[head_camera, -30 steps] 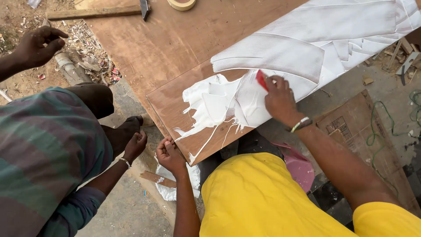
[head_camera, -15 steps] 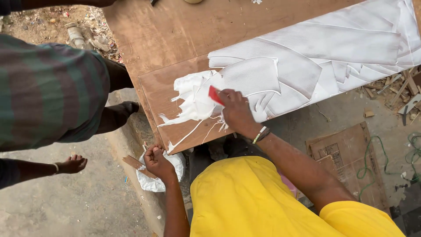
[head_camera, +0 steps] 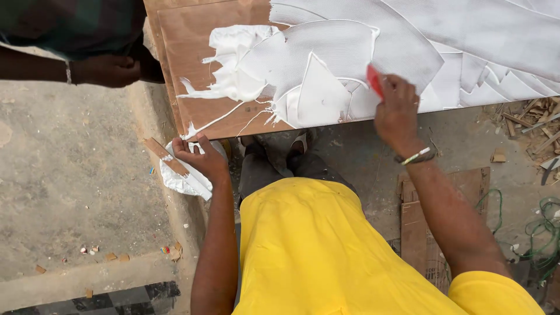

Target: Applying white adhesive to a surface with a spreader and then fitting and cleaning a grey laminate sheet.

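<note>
**Red spreader on wet white paste, plywood board**

Right hand (head_camera: 398, 114) is closed around a small red spreader (head_camera: 374, 80), blade edge pressed onto the white paste (head_camera: 350, 52) at the near edge of the board. Only the top corner of the spreader shows; the rest is hidden by the fingers. Wrist carries a thin band (head_camera: 415, 156).

Paste look: covers most of the plywood board (head_camera: 192, 35) from the centre out to the right edge of frame. Fine parallel comb lines run through it in broad curved sweeps, with raised ridges where the sweeps overlap, forming wedge and fan shapes. Left margin is uncombed: a thick glossy blob (head_camera: 233, 64) with ragged edges and thin strings trailing toward the board's near left corner. Bare brown wood shows left of that and along the near edge.

Left hand (head_camera: 201, 157) is off the board, just below its near left corner, gripping a crumpled white bag (head_camera: 186, 181) together with a flat wooden stick (head_camera: 166, 156) smeared white. Fingers curled shut around both.

Yellow shirt (head_camera: 326, 251) fills lower centre. Another person's hand (head_camera: 108, 70) is at top left, beside the board's left edge, not touching the paste. Wood scraps (head_camera: 531, 116) lie on the concrete at right, green cord (head_camera: 542, 233) further down, flattened cardboard (head_camera: 420, 233) beneath the right arm.
</note>
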